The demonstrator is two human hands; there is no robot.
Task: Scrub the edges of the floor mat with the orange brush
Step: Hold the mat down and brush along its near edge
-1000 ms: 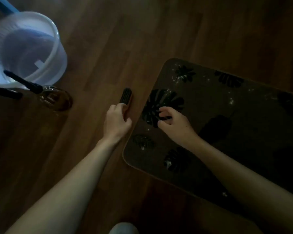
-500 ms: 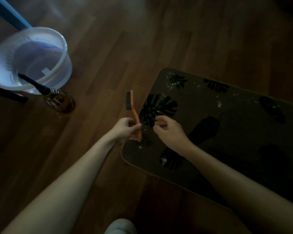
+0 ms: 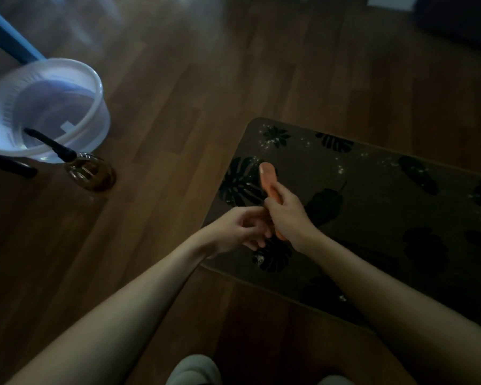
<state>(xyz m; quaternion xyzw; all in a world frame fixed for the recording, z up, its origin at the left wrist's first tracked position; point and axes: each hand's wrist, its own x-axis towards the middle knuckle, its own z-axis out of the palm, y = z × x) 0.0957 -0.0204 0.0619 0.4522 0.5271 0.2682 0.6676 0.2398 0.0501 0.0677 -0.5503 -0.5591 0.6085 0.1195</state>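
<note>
Head view: smooth orange plastic brush (image 3: 268,180) gripped in right hand (image 3: 286,215), left hand (image 3: 240,232) loosely open, over leaf-patterned mat (image 3: 372,207).

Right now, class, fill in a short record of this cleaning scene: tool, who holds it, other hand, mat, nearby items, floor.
tool: orange brush, held above the mat, near its left end
right hand: closed around the brush handle
left hand: fingers loosely curled beside the handle's lower end; grip unclear
floor mat: dark, leaf pattern, white specks on top
nearby: translucent bucket; amber bottle with a black nozzle, beside the bucket
floor: wooden boards
</note>
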